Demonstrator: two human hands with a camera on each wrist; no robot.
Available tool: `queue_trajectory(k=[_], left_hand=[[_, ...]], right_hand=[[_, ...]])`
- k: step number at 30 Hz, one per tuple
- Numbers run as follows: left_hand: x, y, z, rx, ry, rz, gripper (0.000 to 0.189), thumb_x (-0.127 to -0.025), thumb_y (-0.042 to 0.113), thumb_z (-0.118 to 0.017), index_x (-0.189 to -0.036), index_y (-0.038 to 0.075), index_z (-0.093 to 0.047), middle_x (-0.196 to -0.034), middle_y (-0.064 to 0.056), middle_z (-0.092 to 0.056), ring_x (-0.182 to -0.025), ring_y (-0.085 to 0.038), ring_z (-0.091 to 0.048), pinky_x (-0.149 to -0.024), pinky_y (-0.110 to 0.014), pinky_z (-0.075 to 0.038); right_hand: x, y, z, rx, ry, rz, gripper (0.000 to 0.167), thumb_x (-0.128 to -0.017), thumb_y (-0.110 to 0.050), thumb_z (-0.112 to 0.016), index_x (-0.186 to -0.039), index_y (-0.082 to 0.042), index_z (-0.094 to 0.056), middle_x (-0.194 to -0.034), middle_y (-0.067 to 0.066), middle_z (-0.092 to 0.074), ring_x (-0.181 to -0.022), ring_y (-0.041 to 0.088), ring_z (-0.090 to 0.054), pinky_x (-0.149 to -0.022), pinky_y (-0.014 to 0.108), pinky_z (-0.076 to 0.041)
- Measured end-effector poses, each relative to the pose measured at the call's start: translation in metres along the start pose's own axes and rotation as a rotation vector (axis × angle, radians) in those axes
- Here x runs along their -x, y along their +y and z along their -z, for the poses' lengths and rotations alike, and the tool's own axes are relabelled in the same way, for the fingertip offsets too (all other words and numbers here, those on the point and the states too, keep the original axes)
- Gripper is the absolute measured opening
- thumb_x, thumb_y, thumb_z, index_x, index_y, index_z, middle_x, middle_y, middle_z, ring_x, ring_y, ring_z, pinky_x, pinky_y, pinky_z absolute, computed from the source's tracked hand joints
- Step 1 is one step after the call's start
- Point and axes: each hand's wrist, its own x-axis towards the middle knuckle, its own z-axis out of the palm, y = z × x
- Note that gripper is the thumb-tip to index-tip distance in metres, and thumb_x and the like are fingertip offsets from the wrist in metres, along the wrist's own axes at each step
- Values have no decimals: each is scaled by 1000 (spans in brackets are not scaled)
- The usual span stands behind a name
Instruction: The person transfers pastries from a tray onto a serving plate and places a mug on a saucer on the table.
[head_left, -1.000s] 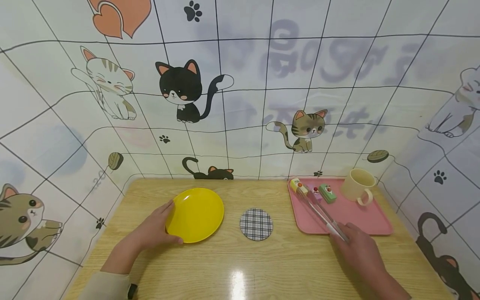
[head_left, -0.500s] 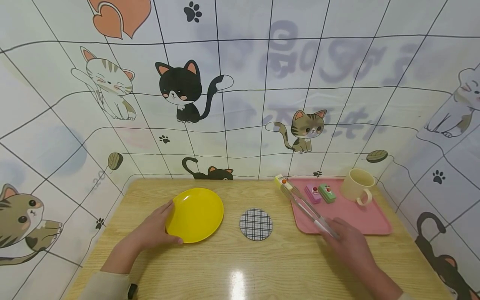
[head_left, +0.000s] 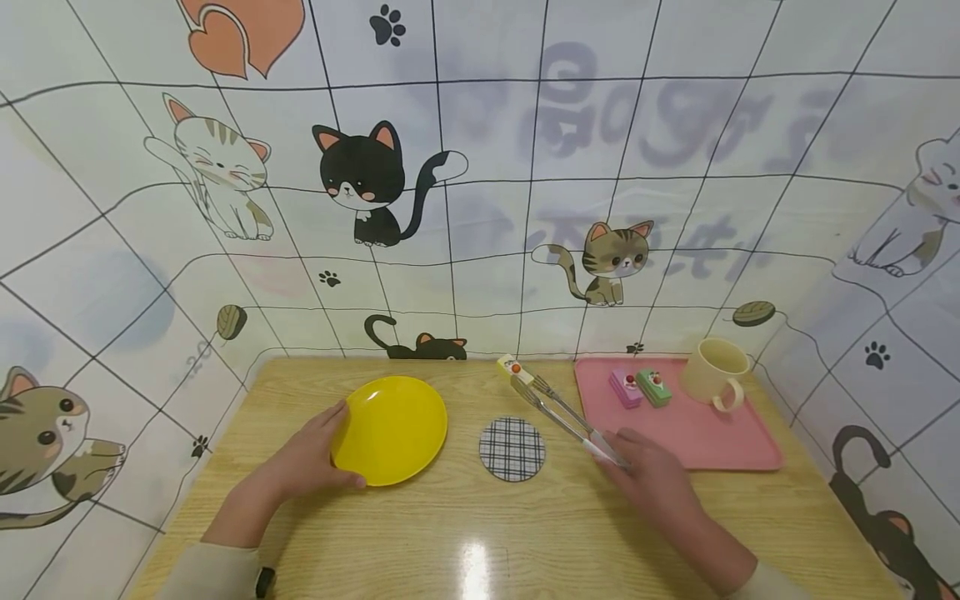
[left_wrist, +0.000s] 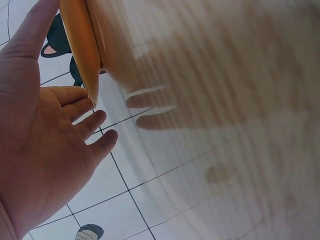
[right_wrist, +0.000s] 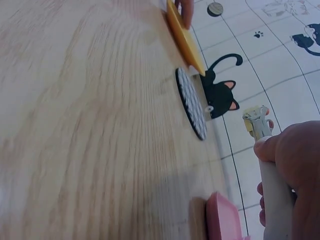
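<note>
In the head view my left hand (head_left: 311, 454) holds the left edge of a yellow plate (head_left: 393, 429) lying on the table, thumb at its near rim and fingers along the far side. The left wrist view shows several fingers spread straight beside the plate's edge (left_wrist: 82, 47). My right hand (head_left: 656, 479) grips metal tongs (head_left: 562, 417). Their tips pinch a small toy cake slice (head_left: 515, 369), yellow with a red topping, above the back of the table. It hangs behind a round checked coaster (head_left: 512, 450).
At the right lies a pink tray (head_left: 697, 437). On it stand a pink-purple cake slice (head_left: 626, 389), a green cake slice (head_left: 655, 387) and a cream mug (head_left: 716, 371). A cat-print cloth wall (head_left: 487, 208) encloses the wooden table (head_left: 420, 542) at the back and sides.
The right hand has moved left with the tongs, carrying the yellow cake slice off the pink tray to behind the coaster. Left hand and plate have stayed in place.
</note>
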Motion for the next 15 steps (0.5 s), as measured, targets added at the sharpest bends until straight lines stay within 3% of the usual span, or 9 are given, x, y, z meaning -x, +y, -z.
queue_trajectory(k=[5, 11, 15], left_hand=[[0, 0, -1, -6, 11, -20, 135, -75, 58, -100, -167, -13, -31, -176, -33, -27, -158, -58, -32, -126, -72, -31], [0, -2, -2, -4, 5, -12, 136, -75, 60, -99, -167, -12, -31, -177, -32, -26, -159, -57, -30, -127, -71, -30], [-1, -3, -1, -7, 6, -8, 136, -75, 61, -99, -168, -12, -30, -177, -31, -25, -159, -56, -30, -128, -71, -29]], right_hand=[[-8, -14, -9, -33, -40, 6, 43, -91, -16, -93, -130, -3, -81, -92, -12, -61, -74, 4, -48, -62, 26, -48], [-16, -29, -20, -62, -80, 22, 42, -93, -18, -91, -131, -3, -81, -100, -7, -70, -81, 9, -59, -71, 33, -58], [-24, -37, -29, -75, -125, 35, 42, -95, -20, -89, -133, -4, -80, -97, -10, -67, -80, 7, -55, -71, 31, -57]])
